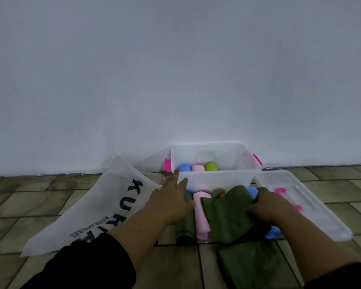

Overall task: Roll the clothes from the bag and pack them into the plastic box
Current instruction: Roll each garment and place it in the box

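So the clear plastic storage box [215, 178] with pink side latches sits low in the middle of the frame, pushed up against the white wall [175, 69] on a floor of greenish-brown tiles [29, 203]. Three rolls are lined up at the back of it: a blue roll [184, 167], a pale pink roll [198, 167] and a lime green roll [211, 166], side by side. Closer to the camera there's a dark green roll [186, 226], a long pink roll [202, 215] right next to it, and a second blue roll [273, 233] poking out on the right; hard to say for sure whether these sit inside the see-through box or just in front of it.

The right hand [267, 207] is closed around a bunch of an olive green garment [227, 215], which is loose, not rolled, and drapes down toward the bottom edge of the frame. The left hand [171, 203] is flat and open with fingers spread, holding nothing, fingertips up at the box's near-left corner and the palm over the dark green roll.

The white fabric bag [88, 209] with black lettering lies flat on the tiles at the left. The clear plastic lid [313, 207] with pink clips lies on the floor at the right, just beside the box.
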`<action>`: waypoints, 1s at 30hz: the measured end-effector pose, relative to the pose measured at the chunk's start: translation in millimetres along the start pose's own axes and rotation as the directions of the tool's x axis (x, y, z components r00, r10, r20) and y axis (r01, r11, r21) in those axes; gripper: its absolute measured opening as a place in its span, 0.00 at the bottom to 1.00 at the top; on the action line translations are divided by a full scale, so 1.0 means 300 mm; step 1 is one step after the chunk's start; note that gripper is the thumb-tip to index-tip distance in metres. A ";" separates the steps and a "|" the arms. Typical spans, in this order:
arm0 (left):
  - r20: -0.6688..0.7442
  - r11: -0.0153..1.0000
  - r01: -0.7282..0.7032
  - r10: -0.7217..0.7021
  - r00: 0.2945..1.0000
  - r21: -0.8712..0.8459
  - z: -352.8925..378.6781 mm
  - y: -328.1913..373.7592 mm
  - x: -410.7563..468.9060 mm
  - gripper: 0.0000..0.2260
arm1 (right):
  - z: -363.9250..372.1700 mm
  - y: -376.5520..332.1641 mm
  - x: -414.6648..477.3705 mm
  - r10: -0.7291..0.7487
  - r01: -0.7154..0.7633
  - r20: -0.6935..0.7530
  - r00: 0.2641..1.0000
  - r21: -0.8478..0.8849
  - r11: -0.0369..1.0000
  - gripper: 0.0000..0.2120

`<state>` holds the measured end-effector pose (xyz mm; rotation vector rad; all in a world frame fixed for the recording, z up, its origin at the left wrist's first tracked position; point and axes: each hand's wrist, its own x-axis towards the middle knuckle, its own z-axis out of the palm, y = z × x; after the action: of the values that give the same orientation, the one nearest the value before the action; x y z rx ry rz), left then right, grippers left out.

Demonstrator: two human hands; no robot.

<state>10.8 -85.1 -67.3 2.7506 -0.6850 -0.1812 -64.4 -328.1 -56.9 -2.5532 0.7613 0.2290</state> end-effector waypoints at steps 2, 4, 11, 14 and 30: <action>0.011 0.998 -0.019 0.019 1.000 -0.062 -0.021 0.023 -0.033 0.31 | 0.005 -0.039 -0.015 0.014 -0.014 0.009 1.000 0.031 0.999 0.19; 0.013 0.987 -0.054 0.057 0.998 -0.150 -0.042 0.056 -0.078 0.26 | 0.013 -0.067 -0.025 0.007 -0.008 0.005 1.000 0.018 1.000 0.21; 0.528 0.306 0.481 0.091 0.844 -0.822 -0.029 0.122 -0.263 0.18 | 0.034 -0.162 -0.127 -0.130 0.134 -0.196 0.972 0.005 0.991 0.21; 0.493 -0.149 0.504 0.108 0.863 -0.851 -0.030 0.106 -0.275 0.27 | 0.123 -0.224 -0.250 -0.505 0.432 -0.389 0.770 -0.264 0.862 0.22; 0.128 0.869 0.118 -0.064 0.990 -0.480 0.048 -0.010 -0.432 0.09 | 0.516 -0.099 -0.526 -0.670 0.628 -0.099 0.736 -0.269 0.730 0.22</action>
<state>-104.6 -24.5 -75.6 2.2949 -0.4553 -0.4612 -183.5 -157.4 -136.8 -2.8995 -0.1661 -0.1812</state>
